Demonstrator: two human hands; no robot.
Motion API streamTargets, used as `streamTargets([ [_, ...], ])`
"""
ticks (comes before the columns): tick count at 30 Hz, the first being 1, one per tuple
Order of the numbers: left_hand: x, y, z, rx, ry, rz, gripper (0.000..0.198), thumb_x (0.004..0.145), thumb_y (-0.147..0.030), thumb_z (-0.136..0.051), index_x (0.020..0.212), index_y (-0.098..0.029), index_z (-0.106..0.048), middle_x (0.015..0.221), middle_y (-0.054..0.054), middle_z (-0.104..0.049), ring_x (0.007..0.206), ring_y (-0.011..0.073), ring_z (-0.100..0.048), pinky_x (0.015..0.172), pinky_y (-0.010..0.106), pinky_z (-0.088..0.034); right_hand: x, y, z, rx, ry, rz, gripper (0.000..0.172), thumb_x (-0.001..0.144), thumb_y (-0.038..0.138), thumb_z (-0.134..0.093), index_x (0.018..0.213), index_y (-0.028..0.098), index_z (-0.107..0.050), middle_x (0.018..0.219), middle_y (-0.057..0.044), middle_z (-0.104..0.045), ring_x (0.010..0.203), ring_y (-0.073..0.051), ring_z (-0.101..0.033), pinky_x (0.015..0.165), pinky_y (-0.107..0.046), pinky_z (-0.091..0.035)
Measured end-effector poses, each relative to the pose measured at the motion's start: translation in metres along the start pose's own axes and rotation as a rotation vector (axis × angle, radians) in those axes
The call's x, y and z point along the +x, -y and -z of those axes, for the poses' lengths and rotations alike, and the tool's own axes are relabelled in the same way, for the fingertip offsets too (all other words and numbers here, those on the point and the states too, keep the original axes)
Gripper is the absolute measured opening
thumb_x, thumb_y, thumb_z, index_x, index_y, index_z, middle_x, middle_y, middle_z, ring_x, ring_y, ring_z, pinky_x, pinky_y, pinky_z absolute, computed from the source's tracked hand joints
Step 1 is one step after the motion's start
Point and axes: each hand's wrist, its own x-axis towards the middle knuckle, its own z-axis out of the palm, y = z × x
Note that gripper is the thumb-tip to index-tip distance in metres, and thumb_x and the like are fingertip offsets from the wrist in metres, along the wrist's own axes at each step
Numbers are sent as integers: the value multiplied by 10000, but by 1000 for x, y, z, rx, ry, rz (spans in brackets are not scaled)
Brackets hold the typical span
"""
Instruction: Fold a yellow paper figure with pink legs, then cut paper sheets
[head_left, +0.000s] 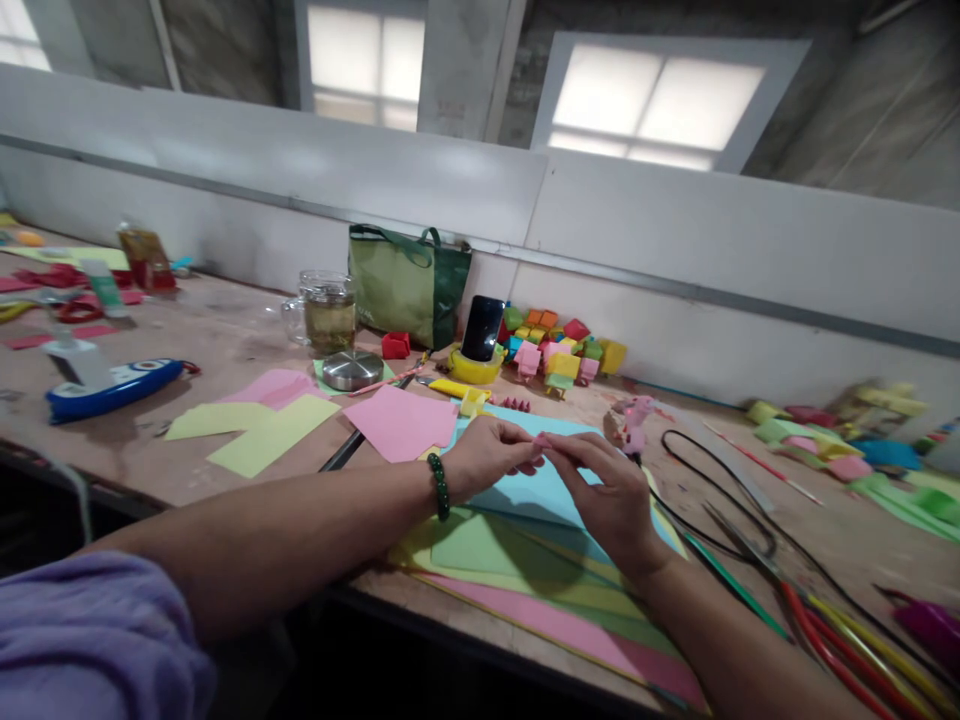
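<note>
My left hand (487,458), with a green bead bracelet (439,487) at its wrist, meets my right hand (611,492) above a stack of colored paper. Between their fingertips is a small pink piece of paper (540,441), pinched from both sides and mostly hidden. Directly below lies a light blue sheet (517,500), with green (480,548), yellow and pink sheets under it. A pink sheet (401,422) rests left of my left hand. Just past the hands are a yellow folded paper piece (474,402) and a dark pink zigzag strip (514,405).
At the back stand a glass mug (328,315), a green bag (397,285), a phone (483,328) on a yellow tape roll (475,368), and folded paper pieces (561,365). Scissors (780,580) and a black cable (712,440) lie right; a blue case (120,388) lies left.
</note>
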Motion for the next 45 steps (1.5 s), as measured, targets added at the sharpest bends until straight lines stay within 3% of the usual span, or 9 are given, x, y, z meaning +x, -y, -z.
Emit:
streamTargets([
  [4,-2,-3,-3,-3,-22,-1,215,690,-308,-705,702,-94,-684,682,62,-693,595,107,-604,597,213,-455,1,-1,-1,107,3,-154,83,836,247,-645,870,198,-702,788,-19,-704,665,-124,-640,604,-239,-543],
  [10,-2,-4,-3,-8,-31,27,165,719,-253,-673,678,-93,-680,643,45,-673,565,87,-582,574,192,-452,3,-2,-1,245,55,-302,158,802,320,-676,817,163,-690,693,-29,-692,555,-122,-603,505,-238,-522],
  [16,-1,-1,-1,-18,-17,15,240,722,-330,-684,730,-91,-701,673,65,-695,603,111,-616,591,207,-446,2,-2,0,175,23,-188,112,822,296,-653,825,193,-697,774,-33,-697,653,-137,-629,602,-266,-556],
  [22,-2,-4,-2,-23,-12,12,221,702,-307,-706,731,-88,-698,717,77,-709,610,114,-623,608,220,-467,2,-4,0,209,17,-266,125,805,299,-677,831,177,-688,720,-25,-689,582,-124,-603,527,-247,-524],
  [26,-3,-5,-3,-40,-23,16,171,719,-256,-686,716,-86,-693,687,65,-700,595,105,-617,610,214,-473,1,-4,1,103,-22,-111,54,820,223,-660,849,200,-700,780,-24,-684,671,-130,-620,598,-257,-541],
  [31,-4,-5,-3,-69,-31,3,202,689,-290,-725,698,-91,-691,677,59,-696,601,111,-621,633,226,-486,1,0,3,14,-24,-18,137,842,187,-629,948,231,-703,848,-28,-690,720,-137,-637,629,-269,-551],
  [38,-3,-3,-5,-88,-35,-54,250,689,-337,-724,675,-88,-701,623,51,-675,579,108,-607,631,227,-504,5,3,7,-30,-6,112,116,822,134,-633,853,235,-682,792,-20,-658,704,-139,-624,629,-274,-534],
  [45,-3,-3,-6,-111,-38,-63,167,704,-239,-697,693,-72,-696,624,50,-670,570,105,-602,607,217,-497,2,1,6,-3,-5,25,86,826,150,-640,858,222,-674,786,-17,-670,694,-136,-617,613,-270,-527],
])
